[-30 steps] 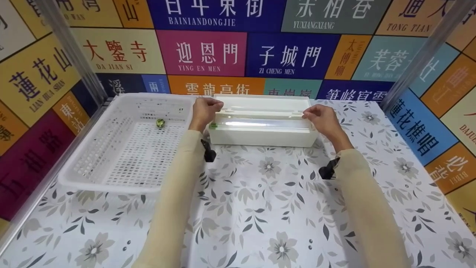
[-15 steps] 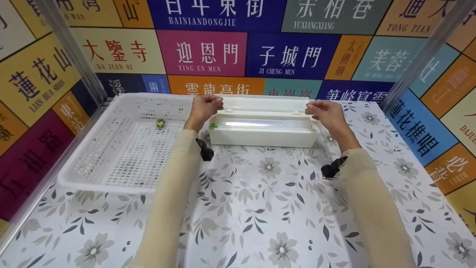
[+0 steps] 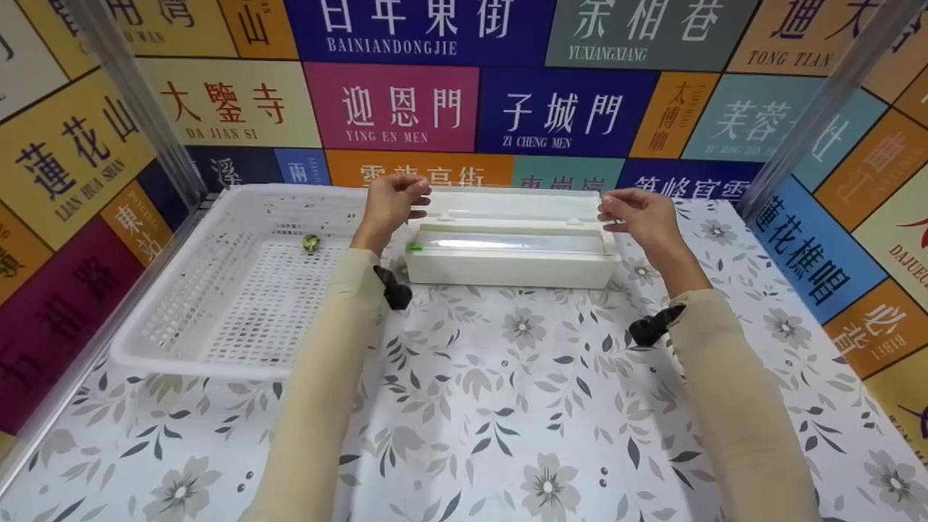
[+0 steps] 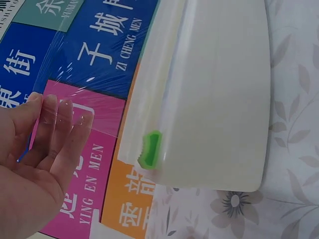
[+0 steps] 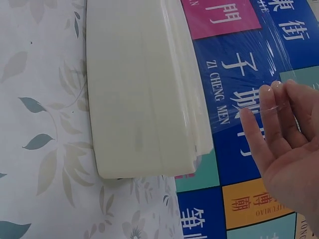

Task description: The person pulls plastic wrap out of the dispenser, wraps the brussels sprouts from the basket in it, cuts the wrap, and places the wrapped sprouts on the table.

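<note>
A long white cling film dispenser [image 3: 511, 271] stands on the table with its lid tipped back and the roll showing inside. A green slide cutter [image 4: 151, 149] sits at its left end. Clear cling film [image 4: 79, 59] stretches up from the dispenser between both hands. My left hand [image 3: 390, 206] pinches one corner of the film between thumb and fingertips, above the dispenser's left end. On the other side my right hand [image 3: 647, 217] pinches the opposite corner. In the right wrist view the film [image 5: 254, 64] is taut, with fine creases running toward the fingers.
To the left stands a white perforated basket [image 3: 206, 370] holding a small round green-and-pale thing [image 3: 310, 243]. Panels with printed characters [image 3: 391, 109] rise close behind the dispenser. Floral cloth [image 3: 500, 435] covers the table.
Both hands have risen and moved slightly apart, drawing the film up from the dispenser. The dispenser and basket have stayed in place.
</note>
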A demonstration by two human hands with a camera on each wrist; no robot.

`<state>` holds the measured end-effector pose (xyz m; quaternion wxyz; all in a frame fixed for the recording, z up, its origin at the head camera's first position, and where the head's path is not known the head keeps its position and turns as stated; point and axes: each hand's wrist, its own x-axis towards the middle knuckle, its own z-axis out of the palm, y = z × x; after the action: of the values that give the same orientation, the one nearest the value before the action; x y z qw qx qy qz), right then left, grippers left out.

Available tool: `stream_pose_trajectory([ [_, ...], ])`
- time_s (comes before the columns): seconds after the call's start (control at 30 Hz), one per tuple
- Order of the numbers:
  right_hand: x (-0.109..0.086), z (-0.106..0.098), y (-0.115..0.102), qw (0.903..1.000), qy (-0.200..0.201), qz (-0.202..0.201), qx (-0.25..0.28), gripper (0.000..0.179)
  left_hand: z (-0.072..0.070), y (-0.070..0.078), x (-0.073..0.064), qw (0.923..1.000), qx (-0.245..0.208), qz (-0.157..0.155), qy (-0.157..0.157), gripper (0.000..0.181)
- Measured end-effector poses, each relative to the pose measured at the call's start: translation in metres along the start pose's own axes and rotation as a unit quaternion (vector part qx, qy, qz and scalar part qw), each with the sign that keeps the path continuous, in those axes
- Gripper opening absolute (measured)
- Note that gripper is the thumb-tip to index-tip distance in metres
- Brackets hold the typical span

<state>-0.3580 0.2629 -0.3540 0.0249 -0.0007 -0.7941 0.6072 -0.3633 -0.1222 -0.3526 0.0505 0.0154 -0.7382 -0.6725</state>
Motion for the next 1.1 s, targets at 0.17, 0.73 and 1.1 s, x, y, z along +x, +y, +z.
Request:
stream_pose_trajectory([
  [0.17, -0.002, -0.003, -0.006, 1.0, 0.005, -0.004, 0.005, 0.04, -0.001, 0.007, -0.001, 1.0, 0.0, 0.002, -0.007, 0.023],
  [0.73, -0.003, -0.003, -0.024, 0.9975, 0.067, 0.009, 0.023, 0.037, -0.007, 0.024, -0.001, 0.9997, 0.012, 0.003, -0.019, 0.026],
  [1.1, -0.007, 0.002, -0.04, 0.9905, 0.112, -0.029, 0.074, 0.027, -0.008, 0.036, 0.001, 0.9993, -0.006, 0.035, 0.008, 0.021],
])
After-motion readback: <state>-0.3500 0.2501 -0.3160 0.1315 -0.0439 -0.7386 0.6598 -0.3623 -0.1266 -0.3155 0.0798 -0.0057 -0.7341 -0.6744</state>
